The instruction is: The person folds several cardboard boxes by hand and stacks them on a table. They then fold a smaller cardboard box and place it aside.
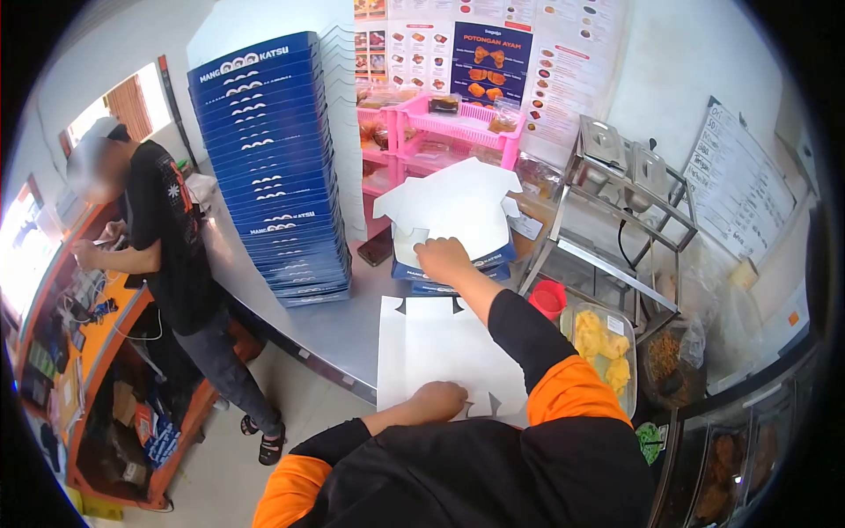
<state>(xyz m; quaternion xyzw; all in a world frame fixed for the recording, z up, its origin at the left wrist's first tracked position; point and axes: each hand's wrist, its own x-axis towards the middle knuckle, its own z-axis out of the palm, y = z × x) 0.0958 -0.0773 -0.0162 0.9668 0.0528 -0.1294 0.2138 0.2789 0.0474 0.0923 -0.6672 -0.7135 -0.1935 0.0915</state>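
hands apart, left hand (438, 401) low on flat white card (431, 348), right hand (444, 262) at open box (458, 207) farther up counter (308, 330); can't tell if either's pinching, light fingertips save creases imo

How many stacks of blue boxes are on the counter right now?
2: the tall stack at the left, and the short stack at the right hand. Others could be hidden behind the tall one.

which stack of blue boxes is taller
The left stack, left of the dark phone; it rises far above the short stack by the right hand.
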